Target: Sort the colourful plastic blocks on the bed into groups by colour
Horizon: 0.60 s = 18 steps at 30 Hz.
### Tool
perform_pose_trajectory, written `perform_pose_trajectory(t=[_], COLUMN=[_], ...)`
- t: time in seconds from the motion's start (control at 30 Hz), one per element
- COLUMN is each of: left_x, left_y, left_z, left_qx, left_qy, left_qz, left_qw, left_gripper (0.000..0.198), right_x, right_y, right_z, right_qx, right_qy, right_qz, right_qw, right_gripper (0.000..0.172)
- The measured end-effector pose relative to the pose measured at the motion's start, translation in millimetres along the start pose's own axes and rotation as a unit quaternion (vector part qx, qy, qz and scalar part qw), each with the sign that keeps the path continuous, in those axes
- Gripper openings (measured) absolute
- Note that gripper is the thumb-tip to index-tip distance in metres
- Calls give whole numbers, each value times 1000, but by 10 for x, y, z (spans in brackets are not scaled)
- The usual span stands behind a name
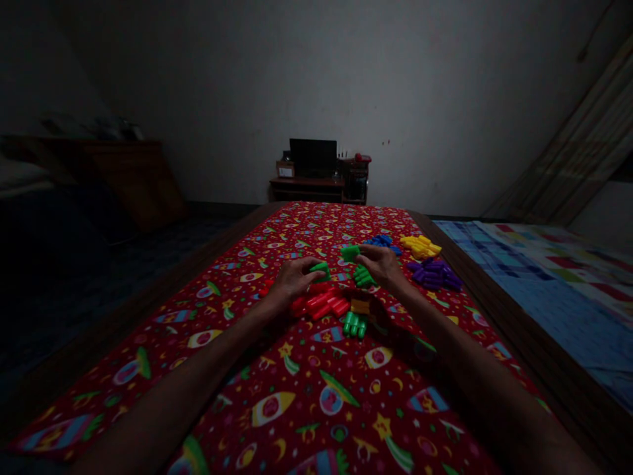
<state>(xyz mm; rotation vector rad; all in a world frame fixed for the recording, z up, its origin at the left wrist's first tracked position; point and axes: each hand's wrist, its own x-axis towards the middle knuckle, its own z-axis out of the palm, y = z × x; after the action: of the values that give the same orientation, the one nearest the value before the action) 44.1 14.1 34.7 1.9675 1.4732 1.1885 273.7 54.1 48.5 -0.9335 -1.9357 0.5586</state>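
Pinched in my left hand (293,277) is a green plastic building piece (320,270). My right hand (382,262) grips another green piece (350,253), held a little higher and apart from the first. Under my left hand lies a pile of red plastic pieces (324,303). Beside it, nearer to me, green pieces (355,324) sit in a row against an orange piece (361,306). A small heap of green pieces (364,276) lies just below my right hand, which partly covers the blue pieces (383,242) behind it.
Yellow pieces (420,247) and purple pieces (435,274) lie in heaps to the right. A red patterned cloth (297,369) covers the long table. At the far wall stands a desk with a dark screen (313,156). A bed with blue sheets (539,303) is on the right.
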Motion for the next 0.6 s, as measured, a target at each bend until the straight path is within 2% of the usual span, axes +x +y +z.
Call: perform_pose_trajectory(t=[0.07, 0.13, 0.23, 0.33, 0.4, 0.47, 0.6], left_x=[-1, -1, -6, -15, -19, -21, -21], left_y=[10, 18, 34, 45, 40, 24, 14], left_z=[-26, -39, -46, -55, -64, -73, -65], left_qx=[-3, -1, 26, 48, 55, 51, -22], left_qy=[15, 22, 26, 22, 18, 19, 6], left_qz=[-4, -7, -5, -4, -5, -5, -13], left_qw=[1000, 1000, 999, 999, 998, 998, 1000], left_gripper=[25, 26, 26, 26, 26, 26, 34], right_x=[16, 12, -7, -11, -1, 12, 1], right_y=[175, 359, 572, 652, 625, 530, 163], right_z=[-117, -197, -215, -192, -209, -251, -255], right_qx=[-54, -121, -215, -273, -288, -294, -263], right_qy=[58, 69, 6, -74, -96, -87, -61], right_qz=[10, 16, 3, -47, -75, -78, -52], right_qw=[997, 990, 977, 958, 950, 949, 961], right_gripper=[27, 30, 33, 31, 30, 32, 31])
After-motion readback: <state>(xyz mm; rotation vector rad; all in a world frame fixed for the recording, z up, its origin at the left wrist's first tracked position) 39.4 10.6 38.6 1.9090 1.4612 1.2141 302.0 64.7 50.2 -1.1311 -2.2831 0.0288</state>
